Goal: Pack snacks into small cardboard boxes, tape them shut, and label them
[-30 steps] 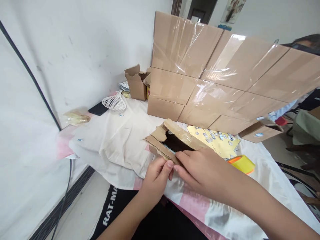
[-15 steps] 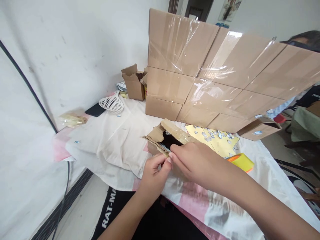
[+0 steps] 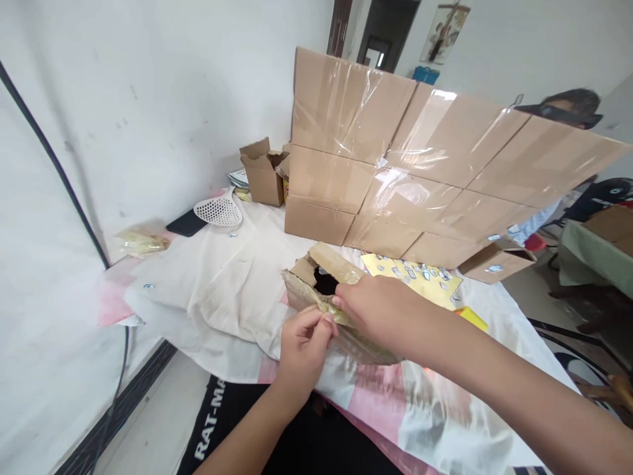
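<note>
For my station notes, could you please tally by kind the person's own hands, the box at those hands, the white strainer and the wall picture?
Hands: 2, left hand and right hand
Box at the hands: 1
White strainer: 1
Wall picture: 1
Total: 5

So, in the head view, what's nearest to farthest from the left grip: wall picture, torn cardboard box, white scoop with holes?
1. Torn cardboard box: right at the left grip.
2. White perforated scoop: farther back, off to the left.
3. Wall picture: farthest, at the upper right.
</note>
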The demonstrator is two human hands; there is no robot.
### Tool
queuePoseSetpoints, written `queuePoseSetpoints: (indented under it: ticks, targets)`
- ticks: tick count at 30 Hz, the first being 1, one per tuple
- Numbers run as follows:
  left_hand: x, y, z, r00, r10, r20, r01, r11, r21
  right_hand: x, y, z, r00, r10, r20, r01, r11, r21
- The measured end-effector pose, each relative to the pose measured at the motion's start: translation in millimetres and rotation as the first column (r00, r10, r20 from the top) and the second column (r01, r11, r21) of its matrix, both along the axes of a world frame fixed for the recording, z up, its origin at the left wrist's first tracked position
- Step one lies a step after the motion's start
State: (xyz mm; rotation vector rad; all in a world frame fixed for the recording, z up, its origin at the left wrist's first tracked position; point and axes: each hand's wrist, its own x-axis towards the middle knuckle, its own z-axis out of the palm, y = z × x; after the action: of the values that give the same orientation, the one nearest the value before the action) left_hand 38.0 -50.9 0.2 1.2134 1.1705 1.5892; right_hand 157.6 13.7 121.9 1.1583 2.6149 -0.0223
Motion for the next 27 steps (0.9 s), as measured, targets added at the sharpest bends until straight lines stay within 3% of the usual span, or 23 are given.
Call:
queuePoseSetpoints:
  ticks: [7,10,12,16,20,27]
  targets:
    - [-10,-8,3.5,0.994,-0.109,-0.004,0.107,0.983,-0.151,14,0,10.1,0.993,-0.063,-0.095,0.044,0.981,-0.191]
    - [-12,-11,10.4,0.982,-0.148,-0.117,0.114,0.958,-0.262,16,-1,8.2,0.99,-0.038,-0.134,-0.004,0.955,-0.297]
    - [-13,-11,13.4,0.981,-0.164,-0.107,0.122,0.939,-0.321,14,-5,8.6,0.986,-0.001,-0.169,-0.056,0.941,-0.333]
    - [-14,-9,10.4,0.972,-0.234,0.009,0.226,0.931,-0.286,9,-11,12.4,0.981,0.074,-0.178,-0.116,0.964,-0.238]
    - [-14,-7,3.2,0.949,-0.304,0.077,0.314,0.92,-0.235,4,-14,13.9,0.988,0.135,-0.069,-0.143,0.981,-0.135]
    - [-1,-4,5.3,0.984,-0.17,0.051,0.177,0.956,-0.234,5,-4,6.8,0.987,0.071,0.142,-0.075,0.997,0.019]
